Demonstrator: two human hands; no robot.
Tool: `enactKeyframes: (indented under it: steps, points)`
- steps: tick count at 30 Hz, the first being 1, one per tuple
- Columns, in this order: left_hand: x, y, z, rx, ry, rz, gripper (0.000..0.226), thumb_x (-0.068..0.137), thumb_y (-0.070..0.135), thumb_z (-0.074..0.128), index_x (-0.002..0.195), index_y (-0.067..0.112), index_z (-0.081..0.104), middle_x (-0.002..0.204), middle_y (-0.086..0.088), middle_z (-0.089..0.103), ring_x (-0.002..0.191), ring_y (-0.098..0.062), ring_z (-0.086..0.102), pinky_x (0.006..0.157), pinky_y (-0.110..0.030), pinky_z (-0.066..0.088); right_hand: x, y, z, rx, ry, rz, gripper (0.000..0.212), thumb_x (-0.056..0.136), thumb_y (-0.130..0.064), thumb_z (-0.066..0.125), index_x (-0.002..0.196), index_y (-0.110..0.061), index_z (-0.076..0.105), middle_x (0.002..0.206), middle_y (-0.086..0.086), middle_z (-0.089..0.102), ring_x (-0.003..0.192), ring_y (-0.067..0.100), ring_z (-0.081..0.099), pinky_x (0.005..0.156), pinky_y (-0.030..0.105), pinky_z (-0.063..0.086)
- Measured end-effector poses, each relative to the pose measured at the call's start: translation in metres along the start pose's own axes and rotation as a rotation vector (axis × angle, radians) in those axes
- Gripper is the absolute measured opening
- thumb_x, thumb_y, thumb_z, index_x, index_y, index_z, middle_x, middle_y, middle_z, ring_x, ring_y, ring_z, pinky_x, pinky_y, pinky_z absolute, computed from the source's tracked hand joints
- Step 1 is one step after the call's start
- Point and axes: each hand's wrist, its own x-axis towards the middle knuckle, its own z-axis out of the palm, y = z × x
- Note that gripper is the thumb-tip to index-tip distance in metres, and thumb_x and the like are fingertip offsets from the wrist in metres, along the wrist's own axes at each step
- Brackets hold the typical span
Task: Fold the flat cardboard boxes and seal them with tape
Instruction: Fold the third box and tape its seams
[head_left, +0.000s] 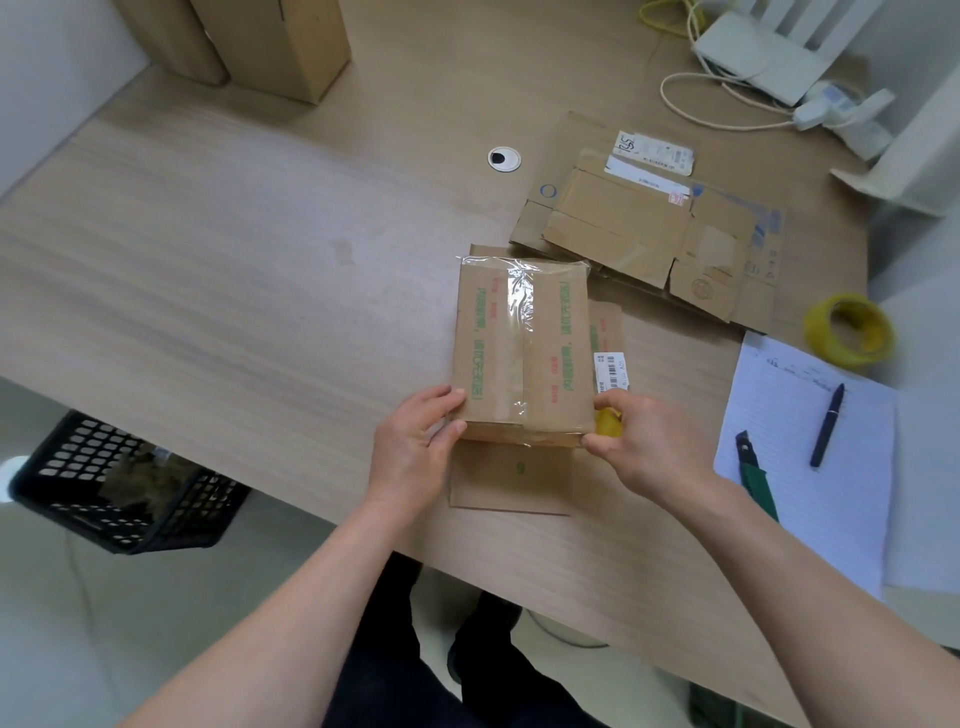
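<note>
Left hand (415, 441) grips near-left corner of taped box (522, 353) on desk (234, 260); right hand (647, 441) pinches its near-right corner, yellow object (607, 422) tucked in fingers

box (524, 353): matt brown cardboard | tape (519, 301): glossy clear plastic | table (234, 260): smooth wood-grain
</note>
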Motion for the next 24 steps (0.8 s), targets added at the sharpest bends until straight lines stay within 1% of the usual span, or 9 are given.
enactKeyframes:
  steps: [2, 4, 6, 9, 12, 15, 17, 20, 24]
  points:
    - [0.010, 0.001, -0.007, -0.032, -0.084, -0.039, 0.032, 0.081, -0.004, 0.073, 0.108, 0.013, 0.073, 0.111, 0.003, 0.068, 0.101, -0.010, 0.065, 0.091, -0.020, 0.051, 0.008, 0.000, -0.006, 0.008, -0.087, -0.012, 0.034, 0.074, -0.047, 0.073, 0.106, -0.045, 0.062, 0.103, -0.007, 0.069, 0.077, 0.017, 0.051, 0.051, 0.023, 0.032]
    - [0.022, 0.008, -0.010, -0.142, -0.134, -0.213, 0.031, 0.077, -0.010, 0.073, 0.092, 0.017, 0.073, 0.100, -0.002, 0.072, 0.091, -0.019, 0.068, 0.083, -0.023, 0.054, 0.016, -0.003, -0.013, 0.021, -0.185, -0.016, 0.032, 0.071, -0.043, 0.074, 0.101, -0.045, 0.064, 0.103, -0.009, 0.068, 0.081, 0.017, 0.057, 0.056, 0.025, 0.041]
    - [0.031, 0.015, -0.008, -0.243, -0.134, -0.386, 0.033, 0.070, -0.015, 0.072, 0.073, 0.018, 0.070, 0.084, -0.003, 0.071, 0.080, -0.021, 0.066, 0.073, -0.024, 0.054, 0.024, -0.006, -0.018, 0.079, -0.286, 0.013, 0.029, 0.068, -0.040, 0.077, 0.094, -0.042, 0.066, 0.092, -0.012, 0.068, 0.074, 0.014, 0.065, 0.061, 0.029, 0.052]
    - [0.031, 0.025, 0.004, -0.215, -0.062, -0.380, 0.024, 0.060, -0.003, 0.064, 0.058, 0.020, 0.061, 0.075, -0.004, 0.063, 0.069, -0.015, 0.057, 0.067, -0.025, 0.046, 0.031, -0.007, -0.021, 0.235, -0.390, 0.044, 0.028, 0.063, -0.027, 0.080, 0.088, -0.032, 0.071, 0.071, -0.007, 0.072, 0.059, 0.015, 0.070, 0.064, 0.037, 0.062]
    - [0.017, 0.022, 0.016, -0.041, -0.039, -0.215, 0.027, 0.074, 0.001, 0.055, 0.066, 0.027, 0.052, 0.093, -0.001, 0.051, 0.073, 0.003, 0.050, 0.068, -0.007, 0.037, 0.033, -0.004, -0.026, 0.306, -0.457, 0.020, 0.030, 0.059, -0.021, 0.080, 0.087, -0.026, 0.073, 0.069, 0.000, 0.074, 0.061, 0.019, 0.072, 0.064, 0.033, 0.062]
    - [0.014, 0.015, 0.018, 0.061, -0.072, -0.115, 0.018, 0.075, 0.014, 0.043, 0.075, 0.031, 0.047, 0.096, 0.000, 0.045, 0.084, 0.010, 0.045, 0.070, -0.002, 0.033, 0.034, -0.001, -0.028, 0.409, -0.495, 0.030, 0.022, 0.062, -0.017, 0.070, 0.083, -0.022, 0.075, 0.068, 0.008, 0.073, 0.061, 0.020, 0.070, 0.061, 0.033, 0.061]
    - [0.016, 0.012, 0.017, 0.085, -0.113, -0.085, 0.025, 0.073, 0.018, 0.039, 0.088, 0.032, 0.053, 0.101, 0.002, 0.044, 0.090, 0.014, 0.044, 0.076, 0.000, 0.032, 0.034, -0.001, -0.028, 0.453, -0.483, 0.047, 0.019, 0.070, -0.014, 0.066, 0.085, -0.020, 0.076, 0.075, 0.014, 0.073, 0.063, 0.022, 0.070, 0.066, 0.038, 0.062]
    - [0.021, 0.009, 0.009, 0.081, -0.192, -0.066, 0.047, 0.075, 0.020, 0.037, 0.112, 0.036, 0.062, 0.106, 0.007, 0.041, 0.099, 0.014, 0.047, 0.085, -0.002, 0.033, 0.029, -0.004, -0.028, 0.451, -0.478, 0.042, 0.019, 0.077, -0.011, 0.064, 0.089, -0.021, 0.076, 0.078, 0.015, 0.073, 0.065, 0.024, 0.070, 0.068, 0.040, 0.063]
    - [0.038, 0.007, -0.005, 0.142, -0.305, -0.009, 0.052, 0.076, 0.018, 0.035, 0.115, 0.032, 0.066, 0.107, 0.004, 0.042, 0.096, 0.001, 0.049, 0.089, -0.012, 0.037, 0.009, -0.010, -0.020, 0.436, -0.515, 0.061, 0.011, 0.081, -0.018, 0.068, 0.089, -0.016, 0.075, 0.077, 0.005, 0.072, 0.071, 0.022, 0.069, 0.073, 0.039, 0.061]
